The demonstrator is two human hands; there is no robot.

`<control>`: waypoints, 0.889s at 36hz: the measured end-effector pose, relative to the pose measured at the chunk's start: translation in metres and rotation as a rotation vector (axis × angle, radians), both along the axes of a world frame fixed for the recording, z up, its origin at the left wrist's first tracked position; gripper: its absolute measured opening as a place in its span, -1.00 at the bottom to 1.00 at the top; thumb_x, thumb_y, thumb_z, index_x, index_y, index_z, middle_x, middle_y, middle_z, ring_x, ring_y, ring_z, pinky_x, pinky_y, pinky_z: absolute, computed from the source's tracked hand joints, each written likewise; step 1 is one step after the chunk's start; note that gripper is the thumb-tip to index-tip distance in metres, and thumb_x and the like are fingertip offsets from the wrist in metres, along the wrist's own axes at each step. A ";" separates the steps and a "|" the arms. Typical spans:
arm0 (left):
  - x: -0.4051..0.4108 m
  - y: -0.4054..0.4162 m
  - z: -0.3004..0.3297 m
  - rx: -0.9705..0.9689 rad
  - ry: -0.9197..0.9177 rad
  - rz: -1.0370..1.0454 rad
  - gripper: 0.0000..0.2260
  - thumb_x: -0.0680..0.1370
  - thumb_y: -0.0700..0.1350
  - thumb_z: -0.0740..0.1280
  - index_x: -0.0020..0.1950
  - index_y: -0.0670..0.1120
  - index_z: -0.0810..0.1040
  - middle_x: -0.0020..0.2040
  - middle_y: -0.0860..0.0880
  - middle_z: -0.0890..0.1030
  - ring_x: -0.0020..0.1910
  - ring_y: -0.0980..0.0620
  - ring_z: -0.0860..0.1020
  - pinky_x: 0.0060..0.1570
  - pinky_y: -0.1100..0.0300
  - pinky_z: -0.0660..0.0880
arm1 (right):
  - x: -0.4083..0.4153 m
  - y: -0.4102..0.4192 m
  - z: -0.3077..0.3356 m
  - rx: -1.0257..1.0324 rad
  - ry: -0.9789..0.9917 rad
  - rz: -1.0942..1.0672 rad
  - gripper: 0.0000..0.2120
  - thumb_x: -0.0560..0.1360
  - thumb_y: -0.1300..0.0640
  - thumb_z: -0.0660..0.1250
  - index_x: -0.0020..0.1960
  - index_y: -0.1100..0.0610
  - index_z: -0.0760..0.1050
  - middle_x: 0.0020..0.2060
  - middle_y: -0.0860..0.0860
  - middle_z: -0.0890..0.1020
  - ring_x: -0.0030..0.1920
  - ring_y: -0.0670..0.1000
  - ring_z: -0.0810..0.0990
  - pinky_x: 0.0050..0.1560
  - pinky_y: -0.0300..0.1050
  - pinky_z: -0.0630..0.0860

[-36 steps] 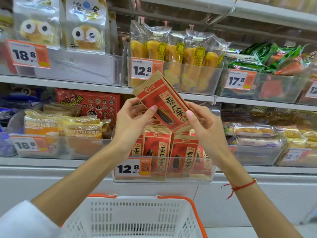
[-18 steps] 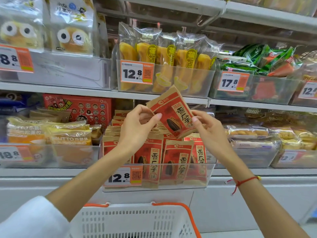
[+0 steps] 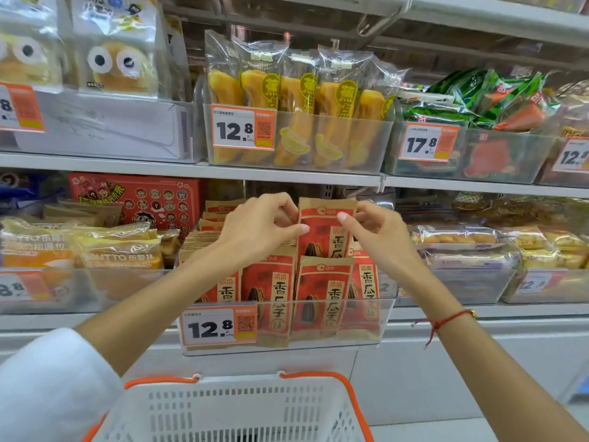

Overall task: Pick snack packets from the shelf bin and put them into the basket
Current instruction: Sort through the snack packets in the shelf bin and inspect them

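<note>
One red snack packet is pinched at its top corners by both hands, the left hand and the right hand. A second ago it was tilted and higher; now it stands straight, low over the shelf bin. It looks like it is going back, not into the basket near the person.

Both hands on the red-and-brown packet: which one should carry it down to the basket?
Probably either; slight edge to the left hand. Both pinch the red-and-brown paper snack packet by its top corners, the right hand opposite. The white plastic basket with orange rim sits low and left of centre, under the left forearm.
</note>
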State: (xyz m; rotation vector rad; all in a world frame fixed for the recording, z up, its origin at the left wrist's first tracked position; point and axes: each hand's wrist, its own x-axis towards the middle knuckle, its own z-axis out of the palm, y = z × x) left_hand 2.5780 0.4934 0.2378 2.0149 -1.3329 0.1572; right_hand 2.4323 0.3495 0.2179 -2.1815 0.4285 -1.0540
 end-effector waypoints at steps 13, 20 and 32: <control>0.009 -0.003 -0.014 -0.173 0.063 -0.092 -0.85 0.54 0.11 0.36 0.06 0.13 0.59 -0.11 0.19 0.65 -0.07 0.29 0.57 0.05 0.08 0.54 | 0.000 -0.003 0.006 0.069 0.135 0.019 -0.93 0.56 0.01 0.33 -0.04 -0.08 0.59 -0.22 -0.13 0.72 -0.16 -0.19 0.68 -0.06 -0.27 0.49; 0.009 -0.003 -0.002 -0.117 0.037 -0.079 -0.89 0.53 0.13 0.36 0.00 0.15 0.60 -0.12 0.18 0.65 -0.05 0.25 0.59 0.02 0.15 0.52 | -0.001 -0.004 0.008 0.097 0.102 0.031 -0.94 0.55 0.05 0.35 -0.06 -0.03 0.60 -0.23 -0.11 0.72 -0.19 -0.19 0.68 -0.16 -0.41 0.52; 0.012 0.003 0.007 -0.028 -0.014 -0.089 -0.86 0.53 0.09 0.37 0.00 0.08 0.63 -0.10 0.14 0.66 -0.03 0.18 0.59 0.08 0.04 0.53 | 0.004 -0.004 0.006 0.151 0.155 -0.006 -0.91 0.55 -0.01 0.35 -0.02 -0.02 0.60 -0.14 -0.08 0.72 -0.14 -0.14 0.70 -0.06 -0.25 0.54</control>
